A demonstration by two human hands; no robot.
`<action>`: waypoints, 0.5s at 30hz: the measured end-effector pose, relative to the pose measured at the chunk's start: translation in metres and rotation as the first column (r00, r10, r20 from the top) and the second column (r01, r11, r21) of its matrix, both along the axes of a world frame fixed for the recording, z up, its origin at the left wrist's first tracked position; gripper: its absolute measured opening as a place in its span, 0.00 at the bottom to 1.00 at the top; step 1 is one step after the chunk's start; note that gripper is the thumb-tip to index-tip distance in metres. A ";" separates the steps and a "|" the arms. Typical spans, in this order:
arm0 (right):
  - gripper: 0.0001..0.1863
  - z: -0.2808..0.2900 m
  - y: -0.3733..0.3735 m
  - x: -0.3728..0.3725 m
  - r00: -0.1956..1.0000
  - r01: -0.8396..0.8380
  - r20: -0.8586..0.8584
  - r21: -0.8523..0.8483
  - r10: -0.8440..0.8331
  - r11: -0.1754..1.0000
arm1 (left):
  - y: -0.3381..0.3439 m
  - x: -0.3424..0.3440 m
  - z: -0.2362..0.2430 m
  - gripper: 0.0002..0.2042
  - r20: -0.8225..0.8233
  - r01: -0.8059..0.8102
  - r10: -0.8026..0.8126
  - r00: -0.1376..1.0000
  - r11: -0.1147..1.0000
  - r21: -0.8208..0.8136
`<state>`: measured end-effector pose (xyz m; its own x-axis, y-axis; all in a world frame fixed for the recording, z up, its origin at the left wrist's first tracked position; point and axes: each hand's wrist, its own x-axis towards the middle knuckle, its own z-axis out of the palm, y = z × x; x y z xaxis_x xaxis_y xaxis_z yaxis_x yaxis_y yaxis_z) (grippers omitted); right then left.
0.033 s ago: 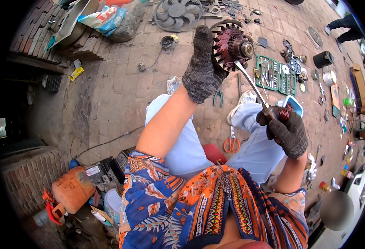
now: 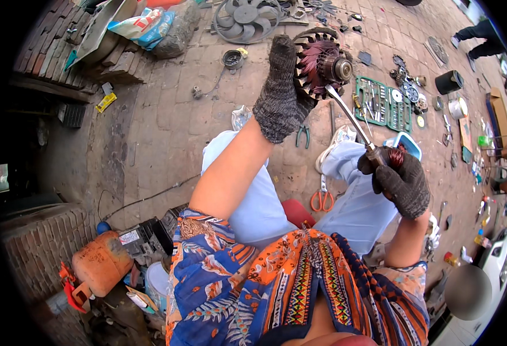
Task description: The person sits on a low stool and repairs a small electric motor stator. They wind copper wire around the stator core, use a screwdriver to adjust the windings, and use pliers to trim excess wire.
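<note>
The left hand [image 2: 280, 95], in a dark knitted glove, is clenched around the rim of a round motor rotor [image 2: 321, 63] with reddish copper windings and a metal hub, holding it raised above the brick floor [image 2: 149, 115] in front of the seated person's knees; the right hand [image 2: 402, 181], gloved alike, is clenched on the reddish handle of a long screwdriver [image 2: 351, 121] whose shaft runs up and left so that its tip meets the rotor just below the hub. To do this well, the left grip should, I judge, stay firm on the outer rim with the fingers clear of the tip's line, while the right hand keeps the shaft steady and presses gently, since a slip could gouge the windings or strike the glove. Below the rotor on the floor lie a green tool tray [image 2: 383, 104] of bits and sockets, a pair of pliers [image 2: 303, 136] and orange-handled scissors [image 2: 321, 199]; a grey fan [image 2: 246, 18] lies farther off. Exactly where the tip sits is hard to make out, whether in a slot, on a screw or against the windings, because the rotor's near face is small and shadowed. The glove hides the rotor's left edge, the screwdriver handle is mostly covered by the right hand, and the small parts at the right rim are too bent and tiny to name
</note>
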<state>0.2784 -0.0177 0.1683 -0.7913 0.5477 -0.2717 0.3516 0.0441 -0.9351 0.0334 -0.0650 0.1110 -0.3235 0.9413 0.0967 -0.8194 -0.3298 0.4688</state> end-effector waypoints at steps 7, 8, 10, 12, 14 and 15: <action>0.11 0.010 0.017 0.004 0.994 -0.104 0.043 0.087 0.101 0.991 | 0.005 -0.002 -0.002 0.40 -0.151 0.024 -0.034 0.988 0.998 -0.064; 0.11 0.012 0.018 0.004 0.993 -0.107 0.067 0.109 0.100 0.988 | 0.005 -0.002 -0.005 0.40 -0.112 0.031 -0.038 0.993 0.997 -0.064; 0.12 0.016 0.017 0.004 0.992 -0.085 0.102 0.096 0.075 0.992 | 0.005 -0.001 -0.005 0.40 -0.118 0.018 -0.027 0.993 0.997 -0.070; 0.12 0.022 0.017 0.002 0.987 -0.094 0.137 0.077 0.083 0.993 | 0.001 0.001 0.001 0.40 -0.210 -0.021 0.003 0.978 0.996 -0.081; 0.12 0.027 0.019 -0.001 0.977 -0.121 0.182 0.062 0.108 0.991 | -0.001 0.003 0.003 0.39 -0.266 -0.057 0.018 0.964 0.989 -0.138; 0.12 0.025 0.020 -0.001 0.979 -0.108 0.177 0.029 0.101 0.994 | -0.003 0.003 0.004 0.39 -0.295 -0.079 0.027 0.955 0.983 -0.167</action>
